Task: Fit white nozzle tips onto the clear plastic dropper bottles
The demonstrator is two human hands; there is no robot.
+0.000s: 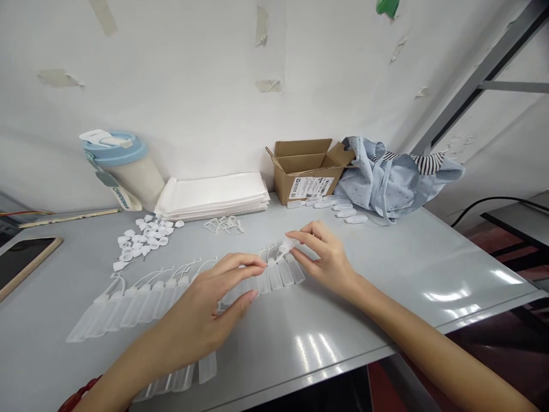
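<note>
Between the thumb and fingers of my right hand [323,254] is a small translucent white cap [286,246], just above the necks of a row of squeeze bottles [274,277]. My left hand [218,297] hovers over the row, thumb and fingers apart, with no visible object in its grasp; whether its fingertips touch a bottle I cannot tell. To its left lie more translucent bottles [137,306] side by side, thin straps at their necks. Further bottles [208,367] lie partly hidden under my left forearm.
Behind are a pile of white caps [146,236], loose straps [223,224], stacked white sheets [214,194] and a cardboard box [283,183]. Small bottles [355,219] lie beside blue cloth [377,183]. At left are a blue-lidded cup [137,177] and a phone [26,263].
</note>
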